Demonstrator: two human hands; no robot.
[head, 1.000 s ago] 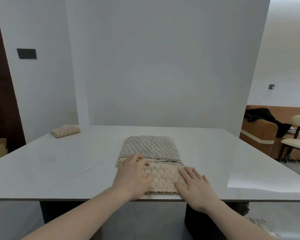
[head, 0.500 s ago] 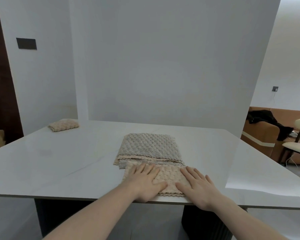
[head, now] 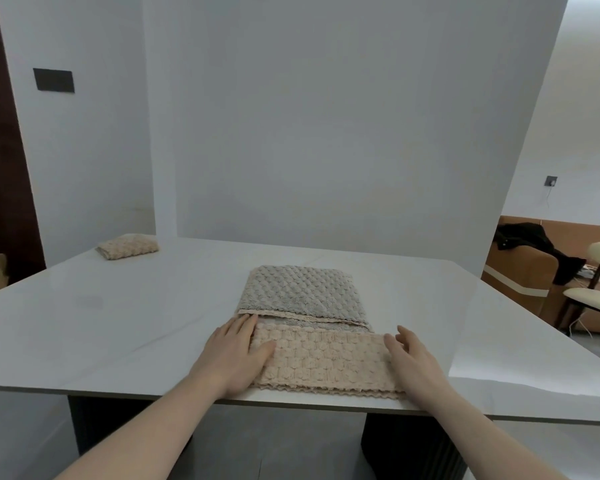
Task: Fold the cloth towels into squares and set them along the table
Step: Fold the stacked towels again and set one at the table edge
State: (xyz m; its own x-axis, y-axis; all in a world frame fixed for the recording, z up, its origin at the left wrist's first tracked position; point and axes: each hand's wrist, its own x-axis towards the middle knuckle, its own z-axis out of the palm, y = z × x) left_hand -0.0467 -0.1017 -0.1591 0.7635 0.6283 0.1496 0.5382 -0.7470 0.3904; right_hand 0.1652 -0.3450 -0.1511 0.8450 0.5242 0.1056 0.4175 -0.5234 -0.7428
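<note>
A textured towel lies at the near middle of the white table (head: pixel 125 327). Its far part (head: pixel 302 292) shows a grey side; its near part (head: pixel 326 362) is folded over, beige side up, as a strip along the table's front edge. My left hand (head: pixel 234 355) lies flat on the strip's left end, fingers straight. My right hand (head: pixel 413 358) rests at the strip's right end, fingers straight and touching its edge. A small folded beige towel (head: pixel 127 246) sits at the table's far left corner.
A white wall panel stands right behind the table. To the right are a brown sofa (head: pixel 530 275) with a black garment on it and a cream chair (head: pixel 596 292). A dark door is at the left.
Both hands slid apart along the beige strip, from its middle out to its left and right ends. The view has tilted slightly.
</note>
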